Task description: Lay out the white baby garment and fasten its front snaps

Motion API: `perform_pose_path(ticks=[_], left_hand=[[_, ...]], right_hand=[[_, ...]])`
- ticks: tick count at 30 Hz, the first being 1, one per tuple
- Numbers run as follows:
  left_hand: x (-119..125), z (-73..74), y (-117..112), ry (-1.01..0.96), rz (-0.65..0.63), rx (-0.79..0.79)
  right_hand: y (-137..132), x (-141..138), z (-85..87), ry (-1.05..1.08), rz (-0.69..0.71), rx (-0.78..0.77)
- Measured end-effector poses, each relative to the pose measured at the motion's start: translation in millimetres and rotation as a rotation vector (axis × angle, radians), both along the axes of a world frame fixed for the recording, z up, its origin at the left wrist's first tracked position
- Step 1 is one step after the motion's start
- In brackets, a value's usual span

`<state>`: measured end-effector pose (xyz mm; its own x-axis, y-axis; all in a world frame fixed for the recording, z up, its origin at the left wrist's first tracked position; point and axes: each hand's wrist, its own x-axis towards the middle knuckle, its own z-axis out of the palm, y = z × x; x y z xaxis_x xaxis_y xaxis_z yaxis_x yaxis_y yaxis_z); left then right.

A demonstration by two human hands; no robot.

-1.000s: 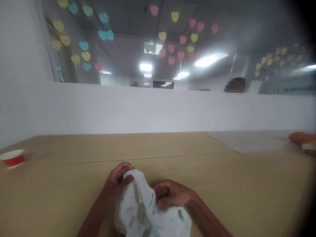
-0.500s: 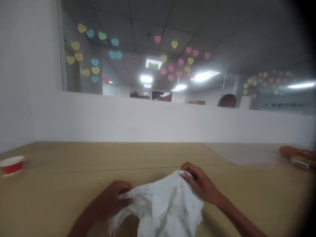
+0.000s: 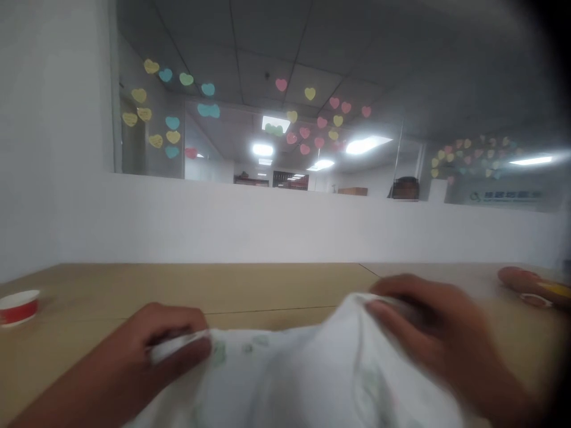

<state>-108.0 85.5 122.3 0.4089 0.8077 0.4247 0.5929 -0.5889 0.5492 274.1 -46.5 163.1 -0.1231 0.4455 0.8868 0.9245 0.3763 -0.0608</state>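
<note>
A white cloth with a faint green print (image 3: 303, 380) is stretched between my two hands, low in the view and close to the camera. My left hand (image 3: 156, 345) pinches its left edge with closed fingers. At the cloth's upper right corner my right hand (image 3: 428, 327) grips the fabric, blurred by motion. The cloth hangs over the tan wooden table (image 3: 250, 291).
A red and white paper cup (image 3: 18, 306) stands at the table's left edge. An orange object (image 3: 530, 285) lies at the far right. A white partition wall (image 3: 285, 229) runs behind the table, with glass and paper hearts above it. A person sits beyond the partition.
My hands have moved apart and up towards the camera, pulling the bunched cloth out wide. The view has tilted slightly.
</note>
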Motion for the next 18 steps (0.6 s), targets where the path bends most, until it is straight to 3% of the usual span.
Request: perform_pose_path(ticks=[2,4,6,8,10,12,15,18], left_hand=[[19,-0.6,24,0.167,-0.067,-0.076],[29,-19.9,55,0.217,-0.147,-0.126],[30,-55.5,84,0.245,-0.166,-0.237],[28,-96.9,106,0.167,-0.193,-0.295],[29,-131.7,115,0.167,-0.174,-0.287],[37,-152.5,113,0.178,-0.138,-0.281],[59,-162.5,105,0.182,-0.125,-0.269],[76,-168.6,101,0.202,-0.17,-0.228]], right_hand=[[48,2,-20.4,0.111,0.088,-0.314],[101,6,-56.9,0.158,0.167,-0.534],[147,11,-104.6,0.204,0.279,-0.647],[178,14,-155.1,0.234,0.297,-0.651],[192,13,-199.1,0.26,0.339,-0.658],[195,8,-230.1,0.274,0.348,-0.662],[187,-1,-248.0,0.227,0.322,-0.686],[178,-4,-239.9,0.168,0.248,-0.773]])
